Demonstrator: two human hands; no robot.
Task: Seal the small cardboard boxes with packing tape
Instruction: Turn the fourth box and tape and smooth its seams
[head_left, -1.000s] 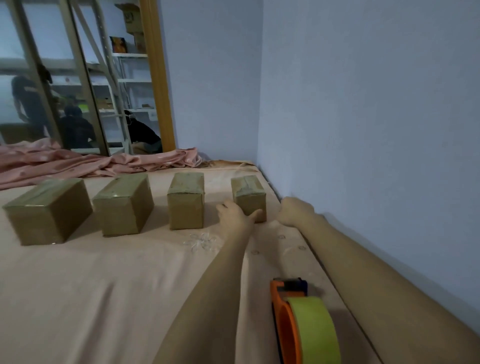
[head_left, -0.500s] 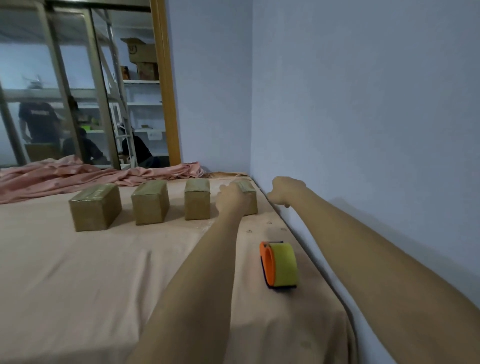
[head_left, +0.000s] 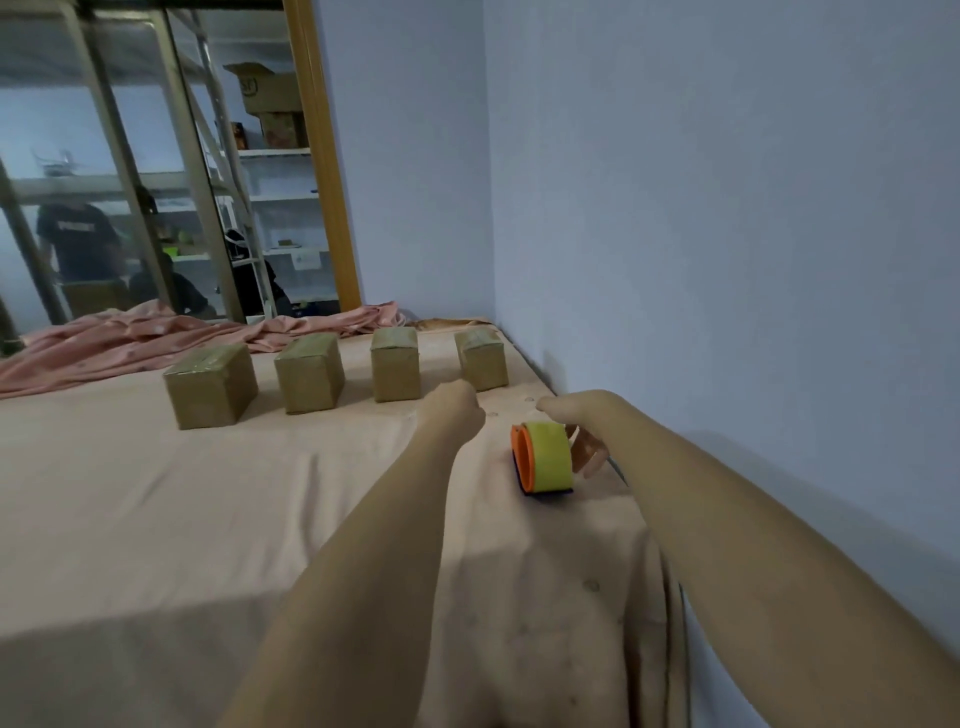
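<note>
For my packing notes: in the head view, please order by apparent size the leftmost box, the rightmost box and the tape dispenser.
1. leftmost box
2. tape dispenser and rightmost box: alike, and the dispenser is nearer, so unranked.

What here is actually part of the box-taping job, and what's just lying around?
For the job:
four small boxes in a row
tape dispenser, near the right hand
left hand, holding nothing

Just lying about:
pink cloth, bunched behind the boxes
shelves behind the glass
large carton up on the shelves
</note>
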